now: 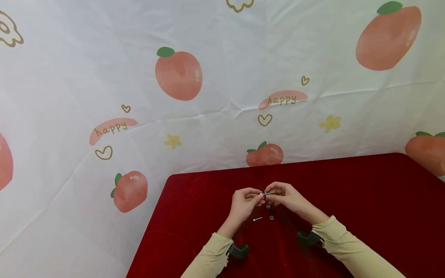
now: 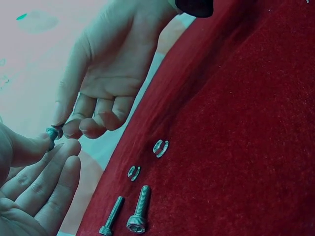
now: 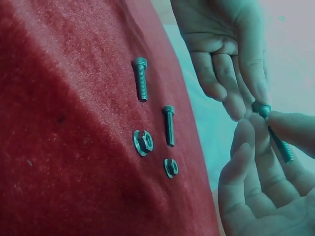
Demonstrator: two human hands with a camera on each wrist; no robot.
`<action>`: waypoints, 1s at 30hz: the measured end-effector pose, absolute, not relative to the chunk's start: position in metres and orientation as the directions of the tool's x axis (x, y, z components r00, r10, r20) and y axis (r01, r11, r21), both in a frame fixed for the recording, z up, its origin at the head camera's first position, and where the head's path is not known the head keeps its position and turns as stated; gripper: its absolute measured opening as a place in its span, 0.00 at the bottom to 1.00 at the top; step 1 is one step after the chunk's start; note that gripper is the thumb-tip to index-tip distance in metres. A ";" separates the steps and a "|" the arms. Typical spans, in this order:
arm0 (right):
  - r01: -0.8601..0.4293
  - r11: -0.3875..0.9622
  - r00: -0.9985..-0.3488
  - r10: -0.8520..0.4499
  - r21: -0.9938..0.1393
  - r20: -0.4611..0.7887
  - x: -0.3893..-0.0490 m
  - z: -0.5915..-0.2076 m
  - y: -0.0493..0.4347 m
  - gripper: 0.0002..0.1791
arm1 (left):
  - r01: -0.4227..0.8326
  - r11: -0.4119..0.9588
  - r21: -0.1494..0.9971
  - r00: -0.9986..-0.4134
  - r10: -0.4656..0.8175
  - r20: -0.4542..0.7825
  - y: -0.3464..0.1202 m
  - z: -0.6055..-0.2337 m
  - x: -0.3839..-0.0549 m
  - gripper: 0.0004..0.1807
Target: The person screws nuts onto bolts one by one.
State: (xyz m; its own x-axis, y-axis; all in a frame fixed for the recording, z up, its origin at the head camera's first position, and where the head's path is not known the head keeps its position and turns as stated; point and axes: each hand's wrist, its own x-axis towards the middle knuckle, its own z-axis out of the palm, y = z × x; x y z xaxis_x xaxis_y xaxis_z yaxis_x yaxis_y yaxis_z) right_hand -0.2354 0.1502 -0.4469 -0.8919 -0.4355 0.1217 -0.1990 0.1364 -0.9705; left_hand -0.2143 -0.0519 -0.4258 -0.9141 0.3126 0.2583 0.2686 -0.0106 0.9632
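In front of me both hands meet over the table on one metal bolt [image 3: 283, 149]. My left hand [image 1: 242, 204] pinches its head end between thumb and fingertips. Thumb and fingers of my right hand [image 1: 286, 197] pinch it just past the head, and the threaded shank sticks out along the right palm in the right wrist view. Fingertips hide part of the bolt; I cannot tell whether a nut is on it. Below the hands lie a larger socket-head bolt [image 2: 140, 209], a smaller one [image 2: 112, 216], a larger flange nut [image 3: 143, 142] and a smaller flange nut [image 3: 171, 168].
Dark red cloth covers the table [image 1: 194, 231], whose far edge meets a white fruit-printed curtain [image 1: 215, 135]. Dark wrist mounts [image 1: 239, 251] hang under the sleeve cuffs, low over the cloth.
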 end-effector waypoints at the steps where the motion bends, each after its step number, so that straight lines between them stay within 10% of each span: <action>1: -0.196 0.146 -0.894 -0.433 -0.970 0.116 -0.235 -0.447 0.150 0.16 | 0.268 -0.009 0.963 -0.915 0.312 0.257 -0.052 -0.426 -0.214 0.09; 30: -0.177 0.173 -0.899 -0.430 -0.969 0.087 -0.234 -0.448 0.147 0.17 | 0.251 -0.013 0.968 -0.924 0.296 0.244 -0.051 -0.429 -0.214 0.08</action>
State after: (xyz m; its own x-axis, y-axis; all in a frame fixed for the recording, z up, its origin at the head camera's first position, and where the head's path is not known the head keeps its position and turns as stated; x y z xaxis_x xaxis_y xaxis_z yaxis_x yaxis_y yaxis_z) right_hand -0.2340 0.1472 -0.4483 -0.8986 -0.4299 0.0875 -0.1773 0.1734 -0.9688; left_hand -0.2141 -0.0510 -0.4290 -0.9237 0.2955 0.2439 0.2515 -0.0128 0.9678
